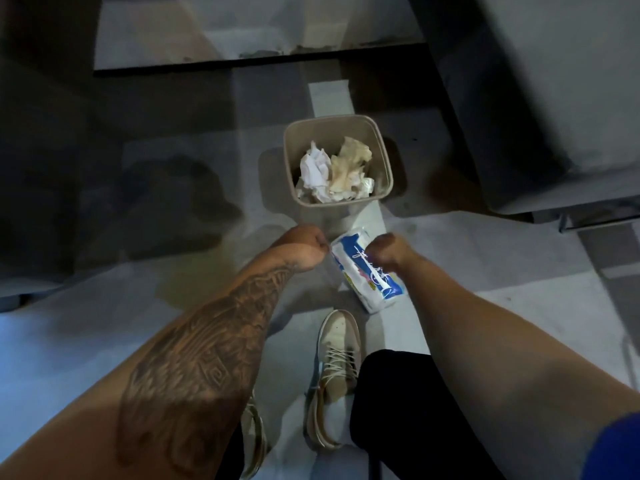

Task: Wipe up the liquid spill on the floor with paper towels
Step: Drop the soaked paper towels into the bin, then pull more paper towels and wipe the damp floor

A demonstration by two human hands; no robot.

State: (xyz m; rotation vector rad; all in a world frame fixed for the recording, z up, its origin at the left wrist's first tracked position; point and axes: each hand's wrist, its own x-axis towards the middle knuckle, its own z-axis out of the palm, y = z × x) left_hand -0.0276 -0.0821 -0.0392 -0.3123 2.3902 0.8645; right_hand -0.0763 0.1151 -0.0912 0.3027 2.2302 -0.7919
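Blue-and-white plastic pack of paper towels [367, 275] lying on grey floor tiles [485, 306], gripped on top by curled right hand [388, 252]; left hand [304, 249] curled at its upper corner, hold unclear. Yellowish liquid spill [187, 275] left of pack. Beyond, beige plastic bin [329, 118] of crumpled towels [332, 171].

Home room: tiled floor [502, 306], couch [554, 98], wastebasket [329, 119]

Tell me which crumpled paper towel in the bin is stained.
The right-hand wad, yellow-brown all over; the left wad beside it in the beige bin is clean white.
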